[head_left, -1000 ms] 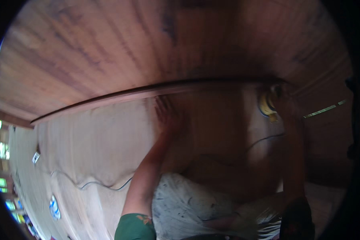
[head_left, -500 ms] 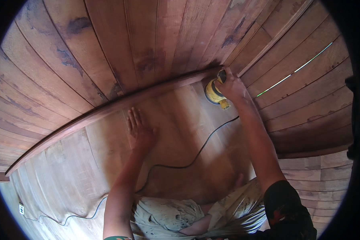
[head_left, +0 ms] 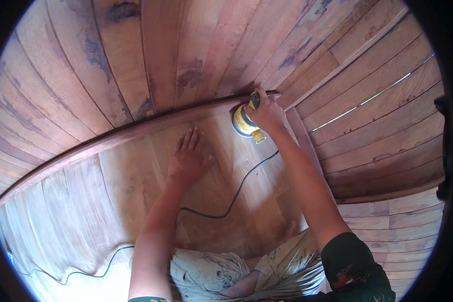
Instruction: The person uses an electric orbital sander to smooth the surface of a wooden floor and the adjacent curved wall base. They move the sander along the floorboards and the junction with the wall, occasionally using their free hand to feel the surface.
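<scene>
My right hand (head_left: 268, 115) is wrapped round the top of a yellow and black orbital sander (head_left: 243, 122). The sander's round pad lies against the pale wooden planking (head_left: 221, 166), close to the curved wooden trim (head_left: 186, 115). A short yellow outlet sticks out of its near side. To the left, my left hand (head_left: 187, 156) rests on the same planks with its fingers stretched out and nothing in it. A black power cord (head_left: 226, 215) runs from below my right forearm across the wood and passes under my left arm.
Reddish planks (head_left: 206, 55) with dark stains rise beyond the trim. At right, a planked wall (head_left: 367, 126) has a thin bright gap (head_left: 357, 106) between boards. The cord's bluish stretch (head_left: 85, 273) winds across the lower left. My legs in stained light trousers (head_left: 211, 272) are folded at the bottom.
In the picture, the sander and my right hand have shifted left relative to the trim and toward my left hand. The whole view has also shifted slightly. My left hand still lies on the planks.
</scene>
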`<act>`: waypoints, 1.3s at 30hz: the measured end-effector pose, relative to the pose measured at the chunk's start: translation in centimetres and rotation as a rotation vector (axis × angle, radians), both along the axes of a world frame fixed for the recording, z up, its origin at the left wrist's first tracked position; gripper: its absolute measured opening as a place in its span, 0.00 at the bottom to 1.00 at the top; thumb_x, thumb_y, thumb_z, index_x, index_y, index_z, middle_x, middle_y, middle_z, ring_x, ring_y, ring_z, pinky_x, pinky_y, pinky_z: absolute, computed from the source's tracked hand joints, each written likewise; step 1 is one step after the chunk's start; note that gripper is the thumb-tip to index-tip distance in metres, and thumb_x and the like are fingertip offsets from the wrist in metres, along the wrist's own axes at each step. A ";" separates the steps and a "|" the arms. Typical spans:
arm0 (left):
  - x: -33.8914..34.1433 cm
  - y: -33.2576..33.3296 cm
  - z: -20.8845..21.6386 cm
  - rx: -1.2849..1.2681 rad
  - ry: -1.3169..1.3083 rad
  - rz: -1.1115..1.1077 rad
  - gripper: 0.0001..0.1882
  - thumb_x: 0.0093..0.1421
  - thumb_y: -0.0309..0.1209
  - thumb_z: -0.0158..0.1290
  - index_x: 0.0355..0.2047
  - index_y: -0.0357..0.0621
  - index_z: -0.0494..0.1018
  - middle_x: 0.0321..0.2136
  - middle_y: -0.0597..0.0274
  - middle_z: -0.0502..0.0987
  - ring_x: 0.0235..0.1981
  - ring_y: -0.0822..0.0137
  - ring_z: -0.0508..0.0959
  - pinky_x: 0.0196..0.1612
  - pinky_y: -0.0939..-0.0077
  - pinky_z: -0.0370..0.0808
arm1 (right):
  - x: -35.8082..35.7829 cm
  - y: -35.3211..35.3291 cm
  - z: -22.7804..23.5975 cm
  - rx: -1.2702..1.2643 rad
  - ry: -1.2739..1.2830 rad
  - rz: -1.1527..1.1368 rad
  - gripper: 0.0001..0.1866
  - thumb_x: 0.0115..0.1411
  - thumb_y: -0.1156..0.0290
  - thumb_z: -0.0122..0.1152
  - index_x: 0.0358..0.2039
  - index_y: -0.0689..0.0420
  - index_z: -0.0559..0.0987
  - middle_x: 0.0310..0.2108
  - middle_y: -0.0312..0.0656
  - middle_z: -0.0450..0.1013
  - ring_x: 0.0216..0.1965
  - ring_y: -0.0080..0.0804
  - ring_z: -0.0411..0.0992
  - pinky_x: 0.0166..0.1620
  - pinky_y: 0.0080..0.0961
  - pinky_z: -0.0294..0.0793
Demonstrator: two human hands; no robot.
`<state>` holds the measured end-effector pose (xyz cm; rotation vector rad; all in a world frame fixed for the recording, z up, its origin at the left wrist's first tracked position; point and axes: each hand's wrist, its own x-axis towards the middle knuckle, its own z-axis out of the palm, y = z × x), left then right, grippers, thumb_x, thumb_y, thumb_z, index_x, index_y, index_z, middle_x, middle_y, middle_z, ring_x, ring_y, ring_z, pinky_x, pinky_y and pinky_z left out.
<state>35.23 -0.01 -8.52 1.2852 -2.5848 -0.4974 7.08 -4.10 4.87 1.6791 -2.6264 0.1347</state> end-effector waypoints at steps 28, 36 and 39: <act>6.1 -0.7 -0.9 -0.083 0.041 0.215 0.39 0.77 0.53 0.44 0.81 0.47 0.56 0.82 0.64 0.54 0.83 0.62 0.51 0.84 0.46 0.42 | 0.3 -0.5 -0.8 -0.044 0.036 0.025 0.41 0.59 0.45 0.71 0.70 0.44 0.69 0.58 0.64 0.78 0.58 0.68 0.78 0.60 0.61 0.78; 6.0 -0.8 -1.0 -0.067 0.050 0.215 0.39 0.76 0.53 0.44 0.81 0.47 0.55 0.82 0.63 0.55 0.82 0.62 0.52 0.84 0.46 0.42 | -0.5 -0.8 -1.0 0.021 0.050 -0.033 0.44 0.59 0.42 0.70 0.72 0.42 0.66 0.61 0.63 0.75 0.59 0.67 0.78 0.60 0.60 0.79; 5.9 -0.9 -1.1 -0.080 0.051 0.220 0.40 0.76 0.53 0.44 0.81 0.47 0.55 0.82 0.63 0.56 0.82 0.62 0.53 0.84 0.45 0.43 | -0.6 -1.0 -0.9 0.028 0.038 -0.043 0.45 0.60 0.42 0.70 0.73 0.44 0.66 0.62 0.64 0.75 0.61 0.67 0.77 0.61 0.59 0.79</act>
